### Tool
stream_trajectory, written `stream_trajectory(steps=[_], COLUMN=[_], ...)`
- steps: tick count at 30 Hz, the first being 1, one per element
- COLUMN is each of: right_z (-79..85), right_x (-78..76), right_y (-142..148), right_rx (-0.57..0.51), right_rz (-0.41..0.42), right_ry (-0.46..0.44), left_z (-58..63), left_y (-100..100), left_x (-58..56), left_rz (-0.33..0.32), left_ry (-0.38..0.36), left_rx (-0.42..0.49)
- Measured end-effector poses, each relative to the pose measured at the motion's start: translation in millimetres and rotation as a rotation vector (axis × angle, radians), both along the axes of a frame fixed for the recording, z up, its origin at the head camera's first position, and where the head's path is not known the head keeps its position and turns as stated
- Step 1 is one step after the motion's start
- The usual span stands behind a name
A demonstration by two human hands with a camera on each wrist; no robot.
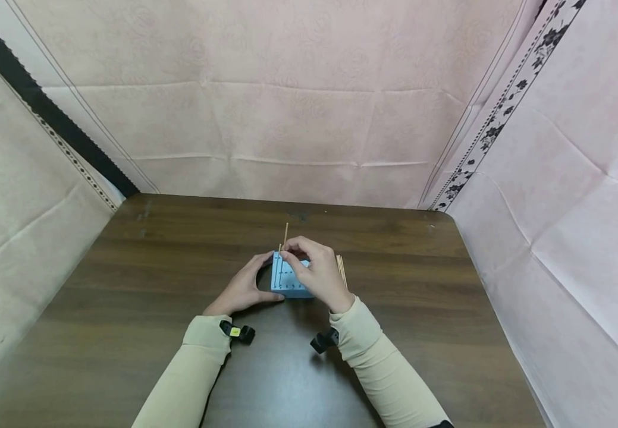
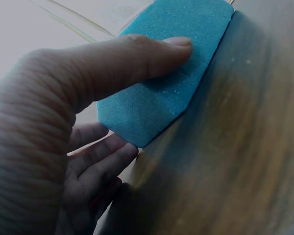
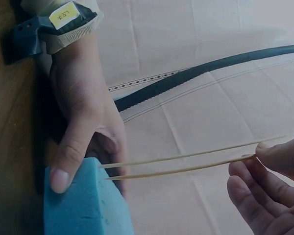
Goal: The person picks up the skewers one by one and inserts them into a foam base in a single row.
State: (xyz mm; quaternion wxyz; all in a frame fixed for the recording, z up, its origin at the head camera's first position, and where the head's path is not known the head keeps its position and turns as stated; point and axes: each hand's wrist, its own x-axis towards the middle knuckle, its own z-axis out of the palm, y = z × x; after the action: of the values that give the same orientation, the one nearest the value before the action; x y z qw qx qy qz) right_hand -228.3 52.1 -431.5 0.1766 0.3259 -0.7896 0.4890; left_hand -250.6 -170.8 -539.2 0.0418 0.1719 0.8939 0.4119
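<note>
Two sticks (image 3: 181, 171) rise from one block (image 1: 287, 278) between two hands (image 1: 248, 286) (image 1: 316, 270).

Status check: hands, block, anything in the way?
Left hand grips blue block. Right hand pinches thin stick, other end at block's top. Second stick close alongside; right hand partly hides block in head view.

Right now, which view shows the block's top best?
The head view: it looks down on the block's top, showing its rows of dots, though the right hand hides part. The right wrist view shows the top at a steep slant, cut off below; the left wrist view shows only a side.
</note>
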Motion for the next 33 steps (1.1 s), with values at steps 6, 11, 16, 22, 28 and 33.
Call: stream_trajectory(steps=[6, 11, 16, 22, 28, 33], right_z=[-1.1, -1.1, -0.7, -2.9, -15.2, -24.3], right_x=[0.2, 0.8, 0.9, 2.3, 0.7, 0.5], right_y=[1, 4, 8, 9, -1, -2], right_rx=[0.000, -0.008, -0.018, -0.010, 0.078, 0.122], right_rz=[-0.012, -0.019, -0.026, -0.023, 0.012, 0.001], right_ry=[0.002, -0.011, -0.030, -0.031, -0.003, -0.014], left_z=[0.0, -0.8, -0.4, -1.9, -2.3, -0.6], left_y=[0, 0, 0, 1, -1, -1], left_x=[-0.2, -0.8, -1.1, -1.7, -1.2, 0.0], left_rz=[0.001, 0.006, 0.007, 0.005, 0.003, 0.003], left_ry=[-0.001, 0.002, 0.007, 0.011, 0.028, 0.021], left_rx=[-0.005, -0.005, 0.001, -0.013, 0.010, 0.010])
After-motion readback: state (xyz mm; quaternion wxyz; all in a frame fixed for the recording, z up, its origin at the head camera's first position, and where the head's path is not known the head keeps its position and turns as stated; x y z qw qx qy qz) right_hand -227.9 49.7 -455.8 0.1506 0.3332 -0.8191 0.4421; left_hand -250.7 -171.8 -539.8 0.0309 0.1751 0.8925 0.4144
